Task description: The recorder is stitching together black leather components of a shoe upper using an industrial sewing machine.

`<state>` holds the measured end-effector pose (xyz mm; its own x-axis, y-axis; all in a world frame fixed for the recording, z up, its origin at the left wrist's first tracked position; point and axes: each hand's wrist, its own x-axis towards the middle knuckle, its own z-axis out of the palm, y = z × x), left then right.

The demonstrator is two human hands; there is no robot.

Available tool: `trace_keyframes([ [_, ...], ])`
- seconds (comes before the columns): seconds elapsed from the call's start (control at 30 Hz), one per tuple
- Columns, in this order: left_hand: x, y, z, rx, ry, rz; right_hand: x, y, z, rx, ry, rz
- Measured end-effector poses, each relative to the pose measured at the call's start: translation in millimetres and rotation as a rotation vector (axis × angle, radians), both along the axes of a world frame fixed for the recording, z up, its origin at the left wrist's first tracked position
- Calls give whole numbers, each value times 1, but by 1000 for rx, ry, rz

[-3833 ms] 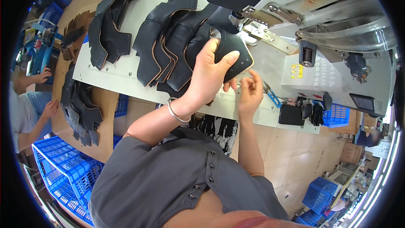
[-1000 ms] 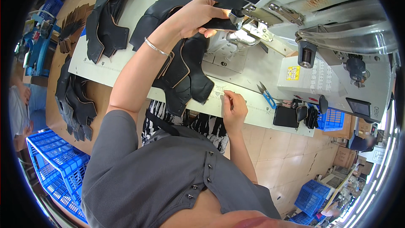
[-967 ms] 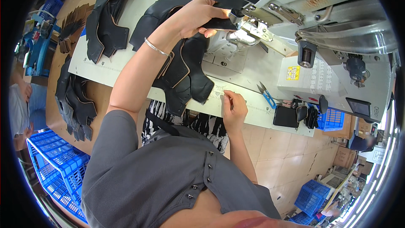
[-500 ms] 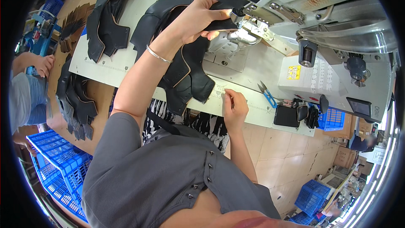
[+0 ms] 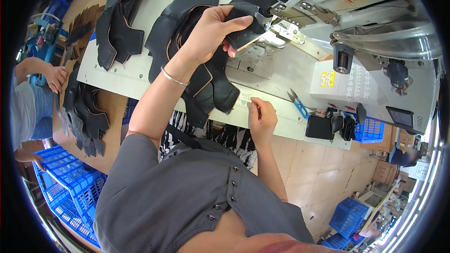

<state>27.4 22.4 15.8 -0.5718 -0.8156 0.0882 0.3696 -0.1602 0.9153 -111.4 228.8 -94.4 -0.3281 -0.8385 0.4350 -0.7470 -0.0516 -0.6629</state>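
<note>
Between the thumb and fingers of my left hand point(image 5: 206, 37), a black leather shoe-upper piece point(image 5: 244, 35) is gripped, its pale cut edge facing me. The piece's far end lies at the needle area of a sewing machine point(image 5: 281, 29), partly hidden by the metal parts. Under my left wrist, more black leather uppers point(image 5: 219, 89) lie piled on the white table, some hanging over its front edge. My right hand point(image 5: 263, 119) rests at that edge, fingers curled in, with nothing visible in them.
Blue-handled thread snips point(image 5: 299, 104) and a black pad point(image 5: 319, 127) lie to the right. Another stack of leather uppers point(image 5: 129, 40) sits at the far left. A co-worker's hand point(image 5: 56, 77) is by a brown table point(image 5: 117, 126); a blue crate point(image 5: 70, 173) stands below.
My left hand has moved slightly back and left from the needle area, and more of the leather piece shows. My right hand has hardly moved. The co-worker's hand has shifted.
</note>
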Motion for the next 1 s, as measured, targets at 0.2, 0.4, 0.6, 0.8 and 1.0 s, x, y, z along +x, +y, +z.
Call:
trace_keyframes([
  [0.2, -3, 14, -5, 2, 37, 73, 0, 1, 0, 14, -18, -11],
  [0.4, -15, 49, 0, 40, 57, 272, 0, 0, -1, 15, -6, -20],
  [0.6, -25, 56, -5, 90, 58, 363, 0, 0, 0, 19, 0, -19],
  [0.8, -29, 61, -4, 83, 78, 393, -1, 0, 0, 18, 3, -8],
  [1.0, -34, 54, -8, 39, 100, 421, -1, 1, 1, 17, -17, -6],
])
